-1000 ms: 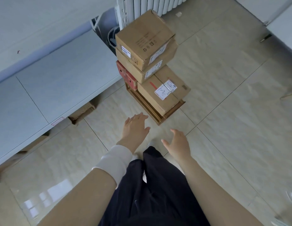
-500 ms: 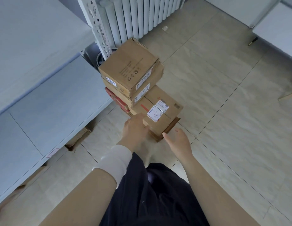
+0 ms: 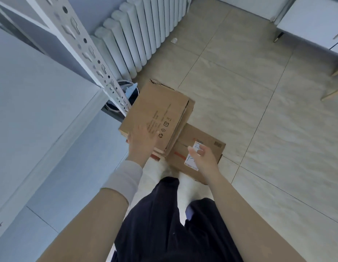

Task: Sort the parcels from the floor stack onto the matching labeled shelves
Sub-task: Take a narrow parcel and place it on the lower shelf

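The top parcel is sitting on the floor stack, squarely over a second brown carton. A red box is showing beneath them, and a wider labelled parcel is jutting out lower down on the right. Nothing is leaving the stack yet.

A second ago both my hands were hanging short of the stack, over bare floor. Now I am standing close over it. My left grip is lying on the near left corner of the top parcel with its fingers spread flat and clamping nothing. My right grip is reaching over the lower parcel's white label, fingers apart and loosely bent, holding nothing. I cannot tell whether it is touching the carton.

I am judging that the first pick is only beginning. The top parcel is lying under my left palm and well clear of my right. The shelf board and its slotted upright are standing just left of the stack, and the radiator is beyond it.
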A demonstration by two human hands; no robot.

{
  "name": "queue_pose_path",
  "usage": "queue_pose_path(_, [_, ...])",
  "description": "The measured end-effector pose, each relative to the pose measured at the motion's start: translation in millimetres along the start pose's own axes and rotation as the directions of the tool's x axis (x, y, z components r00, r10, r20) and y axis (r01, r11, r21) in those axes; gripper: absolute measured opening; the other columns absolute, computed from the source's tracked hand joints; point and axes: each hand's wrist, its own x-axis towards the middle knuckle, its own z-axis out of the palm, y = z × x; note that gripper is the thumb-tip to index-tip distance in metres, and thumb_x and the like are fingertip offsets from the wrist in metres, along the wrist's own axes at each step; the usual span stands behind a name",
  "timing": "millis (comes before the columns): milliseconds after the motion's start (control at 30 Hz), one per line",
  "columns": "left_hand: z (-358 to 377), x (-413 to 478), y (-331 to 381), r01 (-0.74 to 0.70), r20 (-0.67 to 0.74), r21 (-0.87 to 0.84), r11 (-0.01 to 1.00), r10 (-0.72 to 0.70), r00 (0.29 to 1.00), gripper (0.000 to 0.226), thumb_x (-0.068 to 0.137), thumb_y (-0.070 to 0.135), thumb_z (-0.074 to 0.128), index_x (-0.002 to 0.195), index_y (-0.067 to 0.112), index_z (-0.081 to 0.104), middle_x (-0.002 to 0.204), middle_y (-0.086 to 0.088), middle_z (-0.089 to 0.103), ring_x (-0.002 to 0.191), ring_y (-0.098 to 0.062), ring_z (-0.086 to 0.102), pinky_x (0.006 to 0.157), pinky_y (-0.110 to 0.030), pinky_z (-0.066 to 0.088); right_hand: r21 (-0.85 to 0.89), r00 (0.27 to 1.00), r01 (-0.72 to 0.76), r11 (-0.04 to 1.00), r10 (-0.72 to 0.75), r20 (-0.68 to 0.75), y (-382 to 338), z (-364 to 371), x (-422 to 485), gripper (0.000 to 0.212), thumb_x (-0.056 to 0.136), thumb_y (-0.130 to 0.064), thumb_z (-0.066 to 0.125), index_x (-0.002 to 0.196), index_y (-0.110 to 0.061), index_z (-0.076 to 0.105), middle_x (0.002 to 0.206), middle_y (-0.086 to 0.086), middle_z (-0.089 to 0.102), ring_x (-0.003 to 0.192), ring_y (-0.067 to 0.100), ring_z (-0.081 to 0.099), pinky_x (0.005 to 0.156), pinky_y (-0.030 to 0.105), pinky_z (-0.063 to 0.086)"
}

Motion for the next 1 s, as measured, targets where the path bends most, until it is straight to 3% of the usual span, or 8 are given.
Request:
queue_pose_path(133, [-13.8,52.2,-12.3,-0.025,-0.068,0.135,0.991,0.034,0.997,0.056,0.083,0.035,0.053,0.137,0.026,0.04,0.134,-0.003,0.051,0.121,-0.027,0.048,0.103,-0.049,0.038,0.054,0.997,-0.078,0.996,0.078,0.003,-18.7,32.1,22.8,0.069,0.089,-0.049,0.054,0.146,-0.021,0.027,0.145,-0.001,0.041,0.129,0.021,0.045,0.106,0.035,0.036])
queue_pose_path(233, [-13.7,85.3,-24.8,0.015,-0.089,0.142,0.99,-0.002,0.996,0.057,0.082,0.036,0.054,0.135,0.02,0.043,0.127,-0.007,0.055,0.116,-0.03,0.052,0.099,-0.052,0.041,0.086,0.991,-0.133,0.987,0.133,0.008,-26.2,50.3,43.0,0.071,0.09,-0.048,0.053,0.148,-0.019,0.024,0.146,0.002,0.04,0.129,0.023,0.045,0.106,0.035,0.036])
queue_pose_path(400, [-8.3,115.4,-42.8,0.066,-0.073,0.08,0.995,-0.06,0.996,0.061,0.085,0.034,0.059,0.138,0.015,0.037,0.136,-0.006,0.048,0.124,-0.027,0.046,0.106,-0.05,0.035,0.164,0.981,-0.195,0.967,0.192,0.033,-25.9,72.3,77.7,0.072,0.09,-0.048,0.053,0.149,-0.02,0.022,0.146,0.0,0.042,0.13,0.02,0.045,0.103,0.034,0.033])
queue_pose_path(600, [-3.5,128.6,-45.9,0.088,-0.046,0.041,0.995,-0.086,0.995,0.065,0.085,0.038,0.059,0.14,0.015,0.033,0.136,-0.002,0.049,0.124,-0.025,0.048,0.105,-0.05,0.037,0.33,0.97,-0.242,0.913,0.235,0.061,-24.5,86.9,94.7,0.059,0.088,-0.047,0.057,0.14,-0.023,0.044,0.135,-0.004,0.054,0.125,0.017,0.05,0.11,0.038,0.037])
queue_pose_path(800, [-3.0,123.1,-34.5,0.135,-0.035,-0.011,0.991,-0.135,0.99,0.078,0.077,0.054,0.062,0.139,0.017,0.033,0.135,-0.001,0.049,0.124,-0.024,0.048,0.105,-0.049,0.037,0.398,0.976,-0.203,0.895,0.218,0.008,-32.3,83.7,86.6,0.051,0.09,-0.038,0.058,0.136,-0.019,0.047,0.129,-0.002,0.058,0.117,0.015,0.054,0.101,0.031,0.043])
queue_pose_path(900, [-3.1,114.9,-24.7,0.168,-0.001,-0.069,0.983,-0.168,0.986,0.091,0.066,0.067,0.06,0.139,0.019,0.032,0.136,0.002,0.049,0.125,-0.022,0.048,0.106,-0.048,0.037,0.439,0.98,-0.169,0.882,0.197,-0.018,-39.1,73.0,76.4,0.046,0.088,-0.039,0.06,0.128,-0.021,0.049,0.128,-0.001,0.058,0.116,0.015,0.055,0.101,0.035,0.045])
queue_pose_path(1000, [-3.9,104.1,-12.4,0.201,0.028,-0.151,0.968,-0.199,0.98,0.098,0.056,0.076,0.055,0.136,0.023,0.033,0.132,0.005,0.05,0.123,-0.02,0.049,0.106,-0.048,0.037,0.491,0.989,-0.124,0.862,0.149,-0.011,-47.6,56.0,59.8,0.039,0.089,-0.035,0.06,0.123,-0.022,0.046,0.126,-0.002,0.059,0.109,0.01,0.057,0.083,0.023,0.048])
